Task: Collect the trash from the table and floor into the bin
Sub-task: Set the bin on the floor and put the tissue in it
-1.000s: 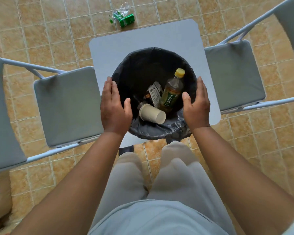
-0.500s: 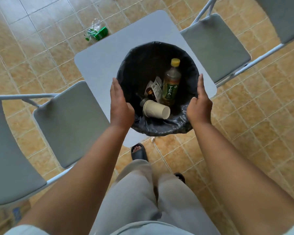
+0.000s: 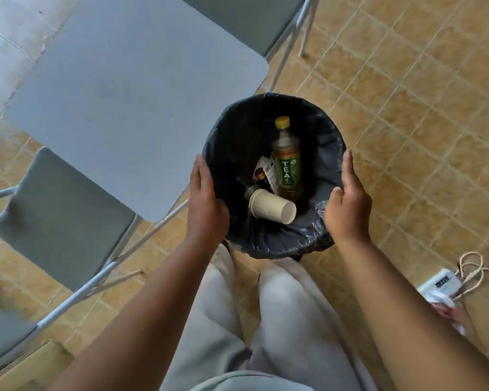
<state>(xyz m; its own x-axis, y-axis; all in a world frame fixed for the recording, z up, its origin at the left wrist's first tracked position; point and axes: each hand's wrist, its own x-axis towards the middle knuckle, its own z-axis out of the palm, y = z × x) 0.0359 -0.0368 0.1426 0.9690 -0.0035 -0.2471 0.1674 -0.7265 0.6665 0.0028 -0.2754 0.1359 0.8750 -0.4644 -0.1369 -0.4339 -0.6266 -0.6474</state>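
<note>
Bin [image 3: 268,244] hangs off the table's [image 3: 124,108] right edge, above the tiled floor [image 3: 407,136]. Your left hand [image 3: 206,207] and right hand [image 3: 347,210] clamp its opposite rims, palms flat, fingers extended. Keep it level: tea bottle [image 3: 287,165] and paper cup [image 3: 271,209] lie loose inside. Judged next: carry to remaining floor litter.

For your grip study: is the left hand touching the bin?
Touching. The head view shows the left hand pressed flat against the bin rim.
</note>
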